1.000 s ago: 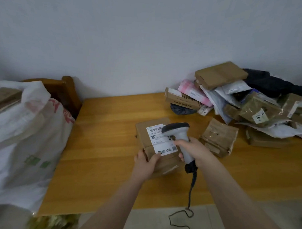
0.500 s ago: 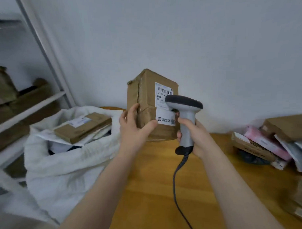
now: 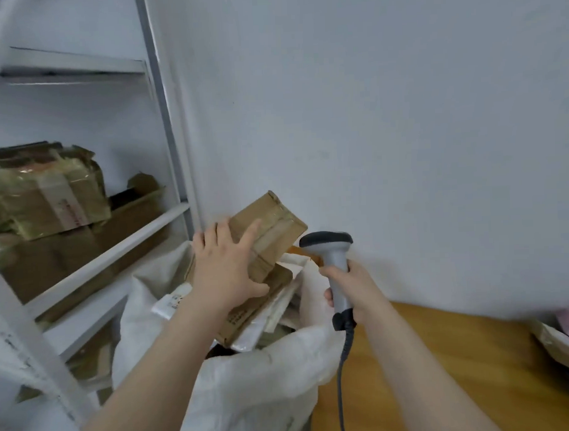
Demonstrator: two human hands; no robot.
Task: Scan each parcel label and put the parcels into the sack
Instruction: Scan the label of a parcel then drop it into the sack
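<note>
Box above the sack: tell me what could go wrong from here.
1. The box, tilted in the left hand, would land on parcels already heaped at the sack mouth; it may slide off.
2. The cable of the scanner held by the right hand hangs beside the sack's rim and could snag.

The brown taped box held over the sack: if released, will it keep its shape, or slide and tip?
Probably stiff: the box shows straight edges and sharp corners. Likely light for its size, since the left hand alone holds it tilted. It may slide on landing: its tape looks glossy, and the parcels in the sack lie unevenly.
</note>
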